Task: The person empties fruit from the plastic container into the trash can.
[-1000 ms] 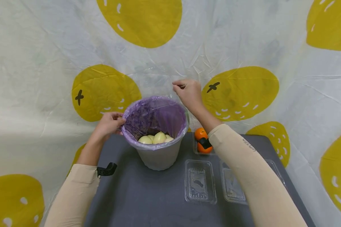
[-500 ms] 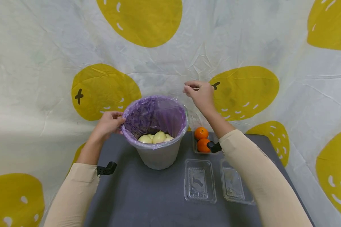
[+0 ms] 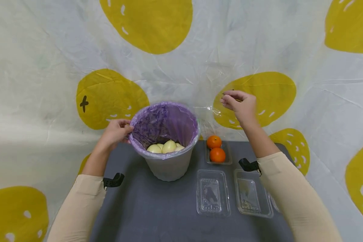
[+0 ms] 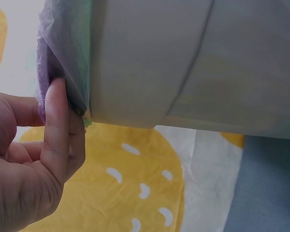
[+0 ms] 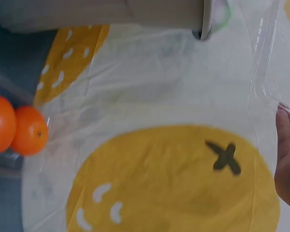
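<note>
My left hand pinches the left rim of a grey bin, thumb and fingers on its purple plastic liner. The bin is tipped slightly so that its mouth faces me, with several pale yellow round fruits or vegetables low inside. To the right of the bin, raised above the table, my right hand pinches the edge of a clear plastic container. Against the backdrop this container is nearly invisible. Only the fingers and side of the right hand show in its wrist view.
Two oranges sit in a clear tray right of the bin. Nearer me lie a clear container and another, with one more partly behind my right forearm. A lemon-patterned sheet hangs behind the dark table.
My right hand has moved right, away from above the bin, carrying the clear container. The oranges and tray have come out from behind my arm. My left hand and the bin stay put.
</note>
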Demonstrator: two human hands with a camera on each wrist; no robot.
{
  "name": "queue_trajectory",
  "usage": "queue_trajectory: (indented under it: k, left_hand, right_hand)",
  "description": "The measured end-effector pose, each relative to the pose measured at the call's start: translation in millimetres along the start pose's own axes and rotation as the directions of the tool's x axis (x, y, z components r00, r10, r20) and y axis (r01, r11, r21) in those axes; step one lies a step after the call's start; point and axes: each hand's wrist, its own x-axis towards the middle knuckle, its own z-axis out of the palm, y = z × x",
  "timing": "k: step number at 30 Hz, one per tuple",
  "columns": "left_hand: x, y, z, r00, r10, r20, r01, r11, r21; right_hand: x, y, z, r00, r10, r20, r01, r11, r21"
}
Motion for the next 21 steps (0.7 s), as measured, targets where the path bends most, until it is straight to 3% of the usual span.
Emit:
queue_trajectory:
  k: [11, 21]
  left_hand:
    - [0.8, 0.3, 1.4, 1.0, -0.005, -0.001, 0.005, 1.0, 0.004]
    - [1.1, 0.9, 1.6, 1.0, -0.007, -0.006, 0.007, 1.0, 0.002]
  right_hand:
    - [-22.4, 15, -70, 0.992, 0.098, -0.076, -0.097, 0.995, 0.009]
    - [-44.2, 30, -124, 0.964, 0.23, -0.133, -0.228, 0.973, 0.03]
